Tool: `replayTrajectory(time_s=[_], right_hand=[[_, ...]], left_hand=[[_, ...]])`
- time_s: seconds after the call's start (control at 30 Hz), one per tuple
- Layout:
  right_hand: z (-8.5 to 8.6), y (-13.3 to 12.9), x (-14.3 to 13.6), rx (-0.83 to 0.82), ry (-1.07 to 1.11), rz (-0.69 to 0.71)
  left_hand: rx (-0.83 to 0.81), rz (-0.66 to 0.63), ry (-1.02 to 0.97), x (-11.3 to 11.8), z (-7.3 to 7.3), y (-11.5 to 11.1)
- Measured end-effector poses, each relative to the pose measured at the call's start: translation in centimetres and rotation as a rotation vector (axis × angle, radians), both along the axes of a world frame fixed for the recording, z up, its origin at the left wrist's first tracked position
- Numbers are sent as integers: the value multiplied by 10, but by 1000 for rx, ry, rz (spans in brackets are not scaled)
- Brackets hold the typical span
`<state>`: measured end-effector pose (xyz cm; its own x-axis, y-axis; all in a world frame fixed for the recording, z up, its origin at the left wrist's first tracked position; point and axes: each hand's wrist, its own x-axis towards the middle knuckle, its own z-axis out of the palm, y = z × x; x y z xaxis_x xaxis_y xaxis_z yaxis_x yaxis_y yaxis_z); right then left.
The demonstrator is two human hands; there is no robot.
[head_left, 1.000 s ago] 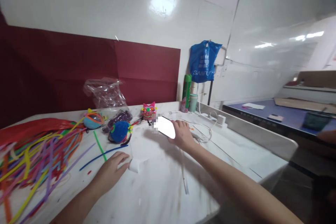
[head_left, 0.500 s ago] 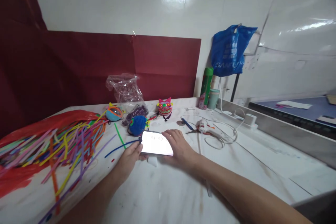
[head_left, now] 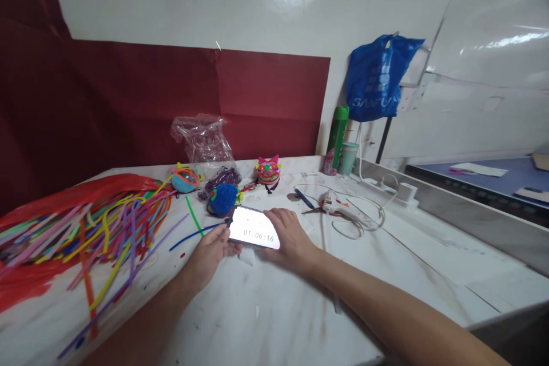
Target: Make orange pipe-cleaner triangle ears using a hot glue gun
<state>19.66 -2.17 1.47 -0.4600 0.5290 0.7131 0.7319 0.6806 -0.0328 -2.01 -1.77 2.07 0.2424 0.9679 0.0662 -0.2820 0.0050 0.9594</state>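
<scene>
Between my two hands is a smartphone (head_left: 254,229), held sideways over the table with its bright screen reading 01:06:16. My left hand (head_left: 214,246) grips its left end, thumb on the near corner. The right end is clasped by my right hand (head_left: 291,235), fingers over the far edge. Just behind the phone sits a round blue fuzzy craft piece (head_left: 223,200) with green and yellow bits. A pink cat-eared craft face (head_left: 269,172) stands farther back. Under the phone, a small white scrap (head_left: 246,257) lies on the table.
Many coloured pipe cleaners (head_left: 107,229) lie on red plastic at left. A clear plastic bag (head_left: 201,137) stands behind. On the right are a glue gun (head_left: 338,206), pliers-like tool (head_left: 315,210), cables, a power strip (head_left: 386,189), a green spray can (head_left: 337,140) and a cup (head_left: 348,158).
The phone has tilted, and its digits now read upright and lower on the screen, where before they showed upside down near the top edge. Both hands keep their hold.
</scene>
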Motion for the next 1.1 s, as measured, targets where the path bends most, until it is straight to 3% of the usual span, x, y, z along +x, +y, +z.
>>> replayTrajectory(time_s=[0.5, 0.73, 0.83, 0.93, 1.03, 1.1], right_hand=[[-1, 13, 16, 9, -129, 42], [-3, 11, 12, -39, -103, 25], [-2, 12, 14, -145, -46, 55], [1, 18, 25, -318, 190, 71], [7, 27, 41, -587, 450, -1], [12, 31, 50, -793, 494, -12]], left_hand=[[20, -33, 101, -6, -7, 7], [68, 61, 118, 0, -7, 7], [75, 85, 152, -1, -7, 8], [64, 93, 187, -4, -8, 10], [48, 81, 200, -7, -8, 13], [46, 84, 204, -9, -6, 15]])
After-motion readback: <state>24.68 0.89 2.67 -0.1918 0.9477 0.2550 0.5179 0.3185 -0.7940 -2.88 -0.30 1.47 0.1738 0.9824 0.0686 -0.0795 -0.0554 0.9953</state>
